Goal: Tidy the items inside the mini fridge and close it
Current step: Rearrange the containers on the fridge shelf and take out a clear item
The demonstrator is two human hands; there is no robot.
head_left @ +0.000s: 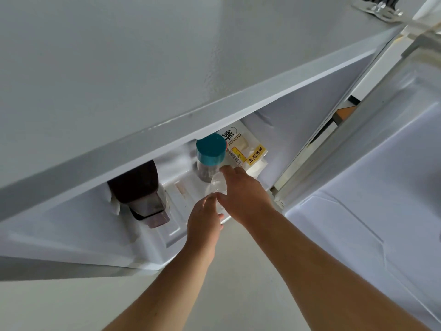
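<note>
While viewed from overhead, shows the mini fridge (119, 68) with its door (381, 187) swung wide to the right, presumably left so to give both arms room in the compartment; not yet ready for closing. Keeps four things on the white fridge floor (176, 192), all partly tucked under the overhanging top. Largest, at left: a dark bottle (138, 187), apparently lying or leaning with one end toward the opening, near the left wall and well apart from the rest; probably wants straightening. At back right: a bagged milk toast loaf (248, 149) with a yellow label, resting by the right wall, likely parked there as the soft item least fit to bear weight. Just left of that, touching or nearly so: a jar with a teal lid (211, 149), upright, dark contents showing through the glass. In front of the jar: a clear plastic bottle (218, 185), empty or holding clear liquid, cannot tell which. Gripped from two sides: left hand (204, 223) curled round the near end, right hand (241, 194) closed over the far part, fingertips close to the jar. Looks like steering the bottle two-handed into the gap beside the jar without knocking it.
</note>
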